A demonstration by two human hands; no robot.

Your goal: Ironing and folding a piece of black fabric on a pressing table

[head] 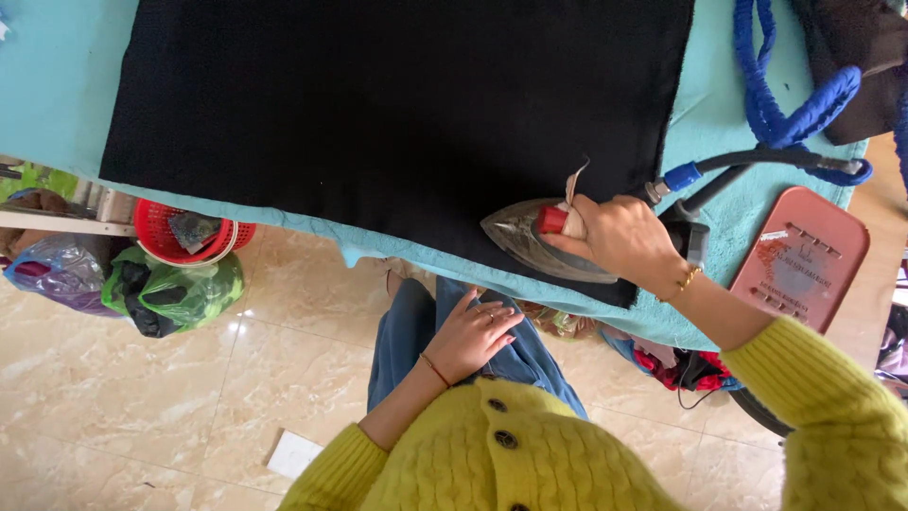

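Nearest the body, left hand (pixel 470 333) rests open-fingered on the jeans (pixel 416 331). Beyond, right hand (pixel 619 237) wraps the iron (pixel 530 237) by its red handle, sole on the black cloth (pixel 397 104)'s near edge. Iron looks heavy, rigid, hot; cloth soft, limp.

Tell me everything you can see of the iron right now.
The iron is a grey, metal-looking steam iron with a pointed nose aimed left and a red part at the handle. It rests soleplate-down at the near edge of the black fabric, which lies over a turquoise cover. The right hand grips its handle, with a scrap of beige cloth caught between hand and handle. A dark hose with a blue fitting leads off from its rear to the right.
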